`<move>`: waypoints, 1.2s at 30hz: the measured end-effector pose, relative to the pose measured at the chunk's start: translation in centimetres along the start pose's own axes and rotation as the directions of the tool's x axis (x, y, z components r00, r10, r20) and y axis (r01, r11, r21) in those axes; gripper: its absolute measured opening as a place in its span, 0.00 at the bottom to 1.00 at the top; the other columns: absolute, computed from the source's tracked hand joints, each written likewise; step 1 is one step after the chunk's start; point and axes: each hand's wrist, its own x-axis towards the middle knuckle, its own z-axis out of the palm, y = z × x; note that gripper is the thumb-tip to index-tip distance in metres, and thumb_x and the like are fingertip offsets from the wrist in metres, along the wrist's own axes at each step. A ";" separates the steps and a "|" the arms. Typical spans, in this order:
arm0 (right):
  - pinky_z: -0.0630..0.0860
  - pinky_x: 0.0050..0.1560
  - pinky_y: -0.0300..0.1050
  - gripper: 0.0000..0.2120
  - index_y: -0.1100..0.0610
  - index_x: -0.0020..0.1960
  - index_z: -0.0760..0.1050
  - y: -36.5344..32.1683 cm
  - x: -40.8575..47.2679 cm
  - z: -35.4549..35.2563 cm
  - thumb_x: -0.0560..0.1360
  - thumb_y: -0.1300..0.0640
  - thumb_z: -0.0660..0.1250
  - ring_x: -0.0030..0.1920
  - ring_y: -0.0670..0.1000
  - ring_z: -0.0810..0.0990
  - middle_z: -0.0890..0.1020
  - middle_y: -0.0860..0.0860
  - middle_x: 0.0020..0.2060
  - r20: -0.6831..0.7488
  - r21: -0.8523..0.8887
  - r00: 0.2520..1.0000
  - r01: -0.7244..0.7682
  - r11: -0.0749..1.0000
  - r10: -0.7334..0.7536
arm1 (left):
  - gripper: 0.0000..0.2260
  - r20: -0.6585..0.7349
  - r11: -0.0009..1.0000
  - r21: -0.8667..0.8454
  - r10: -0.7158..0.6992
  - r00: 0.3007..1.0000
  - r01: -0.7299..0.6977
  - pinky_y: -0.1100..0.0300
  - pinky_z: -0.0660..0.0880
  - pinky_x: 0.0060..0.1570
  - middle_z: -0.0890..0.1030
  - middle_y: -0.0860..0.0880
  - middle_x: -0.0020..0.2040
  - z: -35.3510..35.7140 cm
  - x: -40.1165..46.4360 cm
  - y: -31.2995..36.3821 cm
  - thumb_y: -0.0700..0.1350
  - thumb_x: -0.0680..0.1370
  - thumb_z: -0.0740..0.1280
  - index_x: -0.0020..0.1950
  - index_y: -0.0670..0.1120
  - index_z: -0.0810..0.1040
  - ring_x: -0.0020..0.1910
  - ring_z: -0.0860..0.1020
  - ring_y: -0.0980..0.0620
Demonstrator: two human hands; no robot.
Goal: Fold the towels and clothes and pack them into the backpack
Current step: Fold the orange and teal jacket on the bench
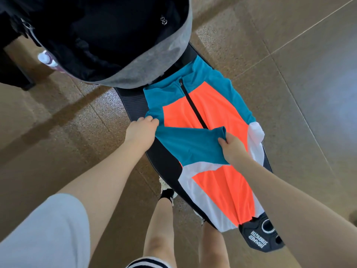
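Teal, orange and white, your shirt (208,120) lies flat on the black counter (164,157), just below the open backpack (108,41). Your left hand (142,130) pinches the shirt's side edge. Your right hand (232,147) pinches the end of the teal sleeve (185,146), folded across the front. The counter is thin, and the shirt's right side already hangs over it. Pull too hard and the whole shirt could slide to the floor (289,64), or the sleeve could bunch up. A bottle (47,60) sits beside the backpack. Nothing blocks the backpack's mouth.
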 end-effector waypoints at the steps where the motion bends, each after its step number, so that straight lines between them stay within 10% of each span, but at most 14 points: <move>1: 0.63 0.45 0.44 0.12 0.65 0.59 0.72 0.8 -0.4 0.2 0.80 0.60 0.56 0.55 0.61 0.75 0.78 0.62 0.52 0.017 0.008 0.999 -0.037 0.999 0.037 | 0.13 0.004 1.000 -0.021 -0.013 1.000 0.013 0.51 0.68 0.43 0.71 0.44 0.58 -0.5 0.1 0.0 0.36 0.78 0.55 0.62 0.44 0.68 0.53 0.73 0.42; 6: 0.69 0.53 0.49 0.13 0.61 0.61 0.72 2.4 -1.8 2.5 0.80 0.61 0.54 0.51 0.56 0.75 0.78 0.56 0.50 0.043 0.205 0.994 -0.109 0.973 0.102 | 0.11 -0.194 0.996 0.040 0.091 0.977 -0.085 0.52 0.64 0.41 0.68 0.41 0.53 -1.7 0.8 0.9 0.37 0.78 0.57 0.60 0.41 0.69 0.49 0.70 0.40; 10: 0.69 0.48 0.47 0.11 0.62 0.60 0.68 1.5 -1.6 2.9 0.80 0.59 0.54 0.48 0.57 0.74 0.76 0.56 0.47 -0.131 0.307 0.973 -0.143 0.941 0.190 | 0.17 -0.311 0.949 -0.297 -0.199 0.929 0.104 0.48 0.69 0.51 0.66 0.38 0.61 0.4 0.7 1.0 0.35 0.77 0.59 0.66 0.40 0.65 0.55 0.69 0.38; 14: 0.70 0.55 0.56 0.14 0.61 0.61 0.69 1.3 -2.8 2.8 0.76 0.58 0.62 0.55 0.61 0.73 0.75 0.59 0.56 -0.460 -0.070 0.887 0.007 0.998 -0.039 | 0.14 0.019 0.447 -0.825 -0.590 0.807 0.346 0.52 0.70 0.50 0.71 0.40 0.58 2.8 -1.0 2.6 0.41 0.77 0.65 0.59 0.39 0.67 0.53 0.73 0.42; 17: 0.70 0.42 0.49 0.05 0.57 0.47 0.72 1.1 -5.4 4.1 0.77 0.56 0.60 0.46 0.58 0.76 0.77 0.54 0.45 -0.200 -0.224 0.943 0.221 0.949 -0.266 | 0.12 0.182 0.315 -0.862 -0.538 0.823 0.396 0.53 0.73 0.49 0.76 0.47 0.46 4.4 -2.6 4.2 0.47 0.78 0.64 0.57 0.40 0.70 0.50 0.78 0.45; 22: 0.67 0.38 0.45 0.19 0.55 0.41 0.71 0.2 -8.2 8.6 0.77 0.40 0.55 0.40 0.57 0.74 0.76 0.52 0.36 0.234 -0.445 0.972 0.094 0.891 0.015 | 0.10 0.231 0.202 -0.888 -0.580 0.781 0.413 0.51 0.75 0.51 0.78 0.49 0.45 5.3 -1.9 5.1 0.49 0.78 0.64 0.52 0.44 0.73 0.48 0.80 0.46; 29: 0.65 0.36 0.43 0.18 0.55 0.31 0.63 -0.3 -7.3 12.4 0.75 0.51 0.64 0.37 0.54 0.72 0.71 0.50 0.28 0.096 0.093 0.966 -0.248 0.964 0.239 | 0.08 0.166 0.317 -0.858 -0.574 0.802 0.404 0.47 0.77 0.49 0.80 0.44 0.44 5.8 -0.1 3.0 0.45 0.75 0.67 0.40 0.42 0.73 0.44 0.80 0.44; 36: 0.66 0.38 0.46 0.05 0.56 0.42 0.69 0.8 -9.0 13.2 0.73 0.58 0.65 0.37 0.53 0.72 0.72 0.49 0.34 0.297 0.004 0.949 -0.117 0.993 0.111 | 0.03 0.031 0.494 -0.802 -0.525 0.850 0.335 0.54 0.73 0.47 0.79 0.44 0.43 5.3 -2.2 0.2 0.40 0.75 0.67 0.45 0.42 0.74 0.47 0.78 0.44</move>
